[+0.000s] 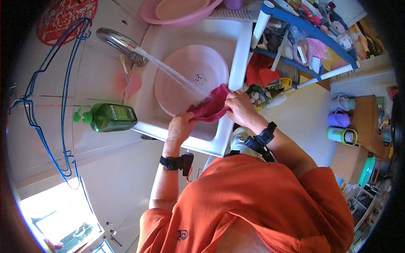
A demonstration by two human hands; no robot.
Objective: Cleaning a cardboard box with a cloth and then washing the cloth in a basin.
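A magenta cloth (pixel 210 106) is stretched between my two hands above the front part of a white sink (pixel 239 60). My left hand (pixel 182 126) pinches its left edge, and my right hand (pixel 241 107) grips the right edge. Water runs from a chrome faucet (pixel 121 42) in a slanting stream (pixel 171 72) that meets the cloth near its upper left side. Beneath the stream, a round pale pink basin (pixel 175 63) sits in the sink, with small dark marks on its bottom.
Left of the sink are a green pump bottle (pixel 114 117) and a pink cup (pixel 134 84) with a toothbrush. Blue wire hangers (pixel 65 95) hang farther left. A pink tub (pixel 183 19) stands behind the sink. At right rises a blue-and-white rack (pixel 303 22) full of small items.
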